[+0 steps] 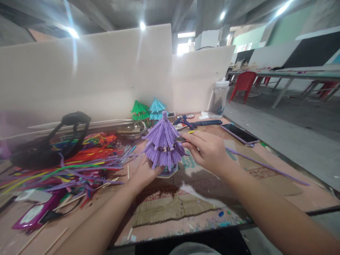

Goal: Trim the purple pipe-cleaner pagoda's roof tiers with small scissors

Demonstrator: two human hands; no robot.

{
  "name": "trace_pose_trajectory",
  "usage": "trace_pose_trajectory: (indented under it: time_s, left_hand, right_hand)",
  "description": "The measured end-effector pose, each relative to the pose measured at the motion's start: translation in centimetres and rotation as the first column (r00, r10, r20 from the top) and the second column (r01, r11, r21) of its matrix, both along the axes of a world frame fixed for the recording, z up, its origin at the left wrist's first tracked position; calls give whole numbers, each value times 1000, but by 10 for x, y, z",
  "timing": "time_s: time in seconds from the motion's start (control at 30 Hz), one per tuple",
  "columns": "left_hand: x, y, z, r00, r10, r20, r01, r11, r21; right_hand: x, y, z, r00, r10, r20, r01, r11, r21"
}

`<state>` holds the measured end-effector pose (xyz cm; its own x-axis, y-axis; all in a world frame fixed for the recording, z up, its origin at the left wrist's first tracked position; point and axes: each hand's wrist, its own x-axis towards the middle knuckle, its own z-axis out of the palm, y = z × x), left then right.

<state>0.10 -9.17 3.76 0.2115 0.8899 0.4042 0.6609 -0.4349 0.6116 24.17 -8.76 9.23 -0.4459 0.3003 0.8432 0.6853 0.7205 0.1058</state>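
Observation:
A purple tree made of pipe cleaners [164, 136], with two fringed tiers, stands upright on a small base in front of me. My left hand [147, 170] holds it low down, its fingers mostly hidden behind the lower tier. At the tree's right side my right hand [205, 147] is closed in a pinch. A thin dark object shows at its fingertips, touching or very near the upper tier, too small to name. Under the tree lies a flattened cardboard sheet [170, 209]. One loose purple pipe cleaner [276, 170] lies right of my right hand.
Loose coloured pipe cleaners [90, 156] and a black strap-like item [53, 141] lie left. Behind stand a green tree [139, 110], a blue tree [157, 108] and a clear bottle [219, 99]. A glue gun [186, 121] and a phone [239, 133] lie right; a magenta device [39, 209] is front left.

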Motion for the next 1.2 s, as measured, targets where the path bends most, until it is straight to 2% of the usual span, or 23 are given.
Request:
trace_pose_trajectory:
  time_s: [0.77, 1.2]
  left_hand:
    - [-1, 0, -2, 1000, 10, -9, -10, 1000, -2]
    - [-1, -1, -1, 999, 14, -39, -11, 998, 56]
  right_hand:
    - [1, 1, 0, 1000, 11, -8, -11, 1000, 19]
    - [0, 0, 0, 1000, -12, 3, 12, 1000, 13]
